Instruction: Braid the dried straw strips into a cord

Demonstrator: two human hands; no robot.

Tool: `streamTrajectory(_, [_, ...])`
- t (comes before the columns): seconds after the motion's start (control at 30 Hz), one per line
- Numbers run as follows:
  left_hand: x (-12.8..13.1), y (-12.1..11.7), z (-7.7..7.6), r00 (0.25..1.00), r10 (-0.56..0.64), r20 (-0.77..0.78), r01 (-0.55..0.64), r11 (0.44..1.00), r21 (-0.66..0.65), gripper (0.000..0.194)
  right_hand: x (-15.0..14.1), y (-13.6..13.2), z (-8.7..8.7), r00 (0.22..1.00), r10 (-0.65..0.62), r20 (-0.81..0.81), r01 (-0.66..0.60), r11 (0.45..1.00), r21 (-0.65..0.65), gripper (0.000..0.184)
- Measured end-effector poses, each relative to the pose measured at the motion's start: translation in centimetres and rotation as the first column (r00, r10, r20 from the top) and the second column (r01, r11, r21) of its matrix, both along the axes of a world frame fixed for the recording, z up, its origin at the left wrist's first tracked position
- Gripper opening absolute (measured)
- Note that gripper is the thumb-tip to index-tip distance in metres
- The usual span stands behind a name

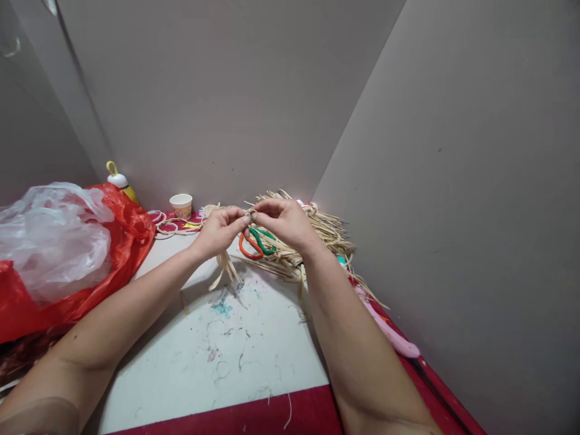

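Note:
My left hand [220,228] and my right hand [284,222] meet fingertip to fingertip above the far part of the white board. Both are closed in a pinch on a small piece of straw-coloured strand [249,212], mostly covered by the fingers. Loose ends of pale strands [225,270] hang down below my left hand. Just beneath the fingers lie scissors with one orange and one green handle [251,244]; their blades are hidden. A heap of dry straw-like strands [328,229] spreads behind and to the right of my right hand.
A white board [217,362] with stains and fibre scraps covers a red cloth [290,414]. Left are a red plastic bag [131,223], a clear plastic bag [58,235] and a yellow-white bottle [118,180]. A paper cup [181,206] stands behind; a pink item [394,335] lies right. Grey walls enclose the back and right.

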State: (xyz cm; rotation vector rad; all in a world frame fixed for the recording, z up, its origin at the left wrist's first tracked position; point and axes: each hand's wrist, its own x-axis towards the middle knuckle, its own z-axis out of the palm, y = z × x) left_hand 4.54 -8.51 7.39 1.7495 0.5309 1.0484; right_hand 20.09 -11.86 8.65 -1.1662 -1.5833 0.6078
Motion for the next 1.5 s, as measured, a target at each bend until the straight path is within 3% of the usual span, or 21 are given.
streamTrajectory(0.27, [0.6,0.4,-1.4,0.991,0.113,0.066,-0.109,0.993,-0.053,0.019,-0.6,0.1,-0.1,0.994,0.002,-0.109,-0.001,1.000,0.006,0.027])
streamTrajectory(0.5, [0.8,-0.2,-1.3,0.980,0.169,0.104,-0.165,0.985,-0.039,0.012,-0.4,0.2,-0.2,0.981,0.086,-0.175,-0.092,0.995,-0.026,0.026])
streamTrajectory(0.7, [1.0,-0.8,-1.3,0.985,0.145,0.093,-0.145,0.989,-0.012,0.020,0.5,0.1,-0.4,0.974,0.206,-0.095,-0.208,0.978,-0.013,0.029])
streamTrajectory(0.9, [0.7,-0.3,-1.2,0.992,0.091,0.090,-0.095,0.994,0.048,0.016,1.0,-0.3,-0.1,0.962,0.264,-0.070,-0.266,0.964,-0.014,0.028])
streamTrajectory(1.17, [0.5,-0.4,-0.9,0.998,0.051,0.036,-0.052,0.998,0.039,0.024,1.1,-0.5,0.2,0.963,0.268,0.030,-0.269,0.963,0.021,0.025])
streamTrajectory(1.27, [0.5,-0.3,-0.9,0.999,0.033,0.024,-0.034,0.998,0.044,0.018,1.2,-0.7,0.3,0.961,0.265,0.078,-0.268,0.963,0.019,0.025])
streamTrajectory(1.5, [0.3,0.0,-0.7,0.999,0.027,0.021,-0.029,0.997,0.072,0.019,1.0,-0.8,0.6,0.982,0.183,0.041,-0.185,0.982,0.036,0.024])
